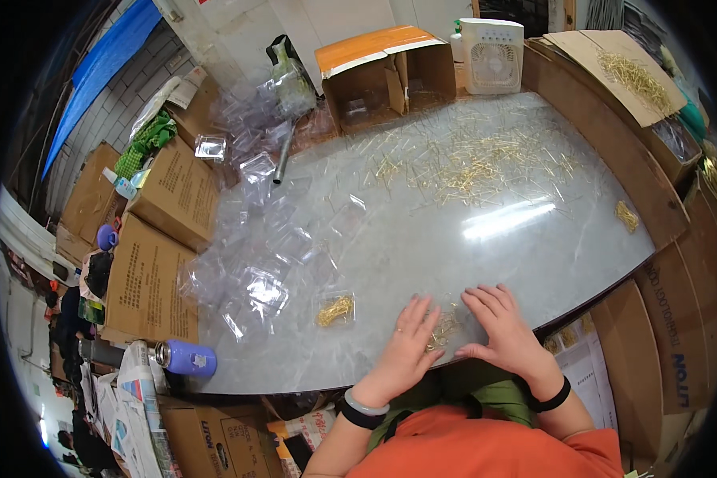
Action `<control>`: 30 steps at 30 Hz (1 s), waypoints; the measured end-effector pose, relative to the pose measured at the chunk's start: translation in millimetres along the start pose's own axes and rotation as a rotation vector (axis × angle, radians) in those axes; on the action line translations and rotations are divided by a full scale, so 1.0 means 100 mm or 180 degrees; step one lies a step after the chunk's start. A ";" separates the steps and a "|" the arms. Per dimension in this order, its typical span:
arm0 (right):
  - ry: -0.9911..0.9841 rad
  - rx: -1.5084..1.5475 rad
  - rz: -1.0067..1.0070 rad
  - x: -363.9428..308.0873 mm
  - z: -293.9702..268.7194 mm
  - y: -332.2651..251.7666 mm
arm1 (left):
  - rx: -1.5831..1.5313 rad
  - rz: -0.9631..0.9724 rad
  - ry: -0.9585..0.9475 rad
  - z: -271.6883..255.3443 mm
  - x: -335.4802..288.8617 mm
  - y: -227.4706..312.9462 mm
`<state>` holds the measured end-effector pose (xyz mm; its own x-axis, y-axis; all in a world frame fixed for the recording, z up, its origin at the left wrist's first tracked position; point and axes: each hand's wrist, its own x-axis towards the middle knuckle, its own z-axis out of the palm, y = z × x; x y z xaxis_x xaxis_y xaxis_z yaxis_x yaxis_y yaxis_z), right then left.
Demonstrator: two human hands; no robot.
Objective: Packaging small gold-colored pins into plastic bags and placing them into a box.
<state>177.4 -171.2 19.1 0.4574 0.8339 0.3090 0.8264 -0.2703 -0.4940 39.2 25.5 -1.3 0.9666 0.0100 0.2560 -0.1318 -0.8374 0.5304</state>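
Note:
My left hand lies with its fingers stretched out at the table's near edge, beside a small heap of thin gold metal pins. On the heap's other side is my right hand, fingers extended and thumb pointing toward the pins. Neither hand grips anything; the left fingers partly cover the heap, and whether they touch it I cannot tell. Left of my hands, a shallow transparent plastic box holds a bundle of gold pins.
Transparent plastic boxes cover the grey table's left side. Loose gold pins spread over the far side, and a small bundle lies far right. A purple bottle, metal tube, open carton and white fan stand around.

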 end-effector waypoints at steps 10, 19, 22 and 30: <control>-0.0506 -0.0146 -0.0400 0.18 0.27 -0.14 | 0.0594 -0.0582 0.0530 0.02 -0.25 -0.09; -0.0429 0.0836 -0.0496 0.11 0.40 -0.07 | 0.0231 -0.0220 0.0524 -0.06 -0.18 0.03; -0.0256 0.0664 -0.0421 0.14 0.23 -0.19 | 0.0001 -0.0189 0.0529 -0.02 -0.13 0.02; -0.0396 0.0328 -0.0505 0.23 0.27 -0.11 | -0.0750 -0.0369 0.0712 0.11 -0.12 -0.06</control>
<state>169.3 -136.2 9.7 0.2749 0.9167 0.2899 0.8440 -0.0856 -0.5295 30.6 24.3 -16.2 0.9095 0.2390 0.3402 -0.0964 -0.6748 0.7317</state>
